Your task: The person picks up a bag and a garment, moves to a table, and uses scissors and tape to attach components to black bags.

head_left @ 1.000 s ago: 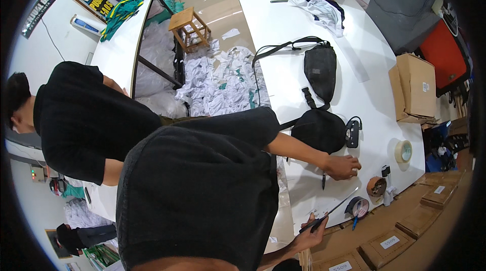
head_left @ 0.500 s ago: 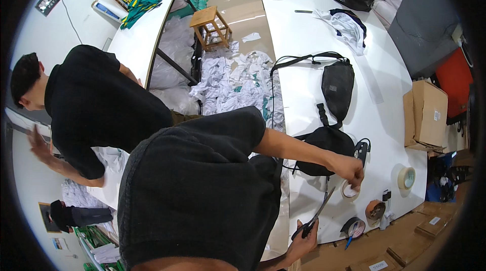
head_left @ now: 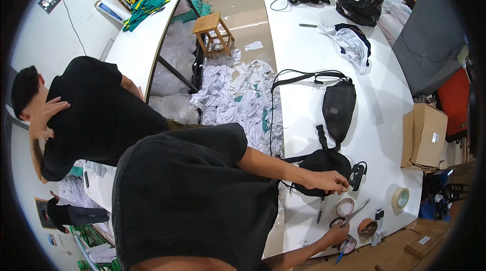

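My left hand [head_left: 329,182] is over the lower edge of a black waist bag [head_left: 323,164], fingers bent together; I cannot make out anything in them. Next to that hand a dark elongated object with a cord [head_left: 357,176] lies on the table. My right hand [head_left: 336,234] grips scissors [head_left: 358,210], blades pointing to the far right, above several tape rolls. Nearest to the blades is a tape roll [head_left: 345,206]; a brown tape roll [head_left: 367,228] is to their right. A pen [head_left: 319,211] lies below the bag.
Another black bag [head_left: 338,111] with straps lies farther up the white table [head_left: 304,43]. A clear tape roll [head_left: 400,197] and a cardboard box [head_left: 426,134] are at the right. A co-worker [head_left: 96,109] stands at the left. White cloth scraps [head_left: 228,99] and a wooden stool [head_left: 212,30] occupy the floor.
My left hand has drawn back from the tape roll toward the bag. My right hand has moved forward and right with the scissors. The co-worker's hand has risen toward the shoulder.
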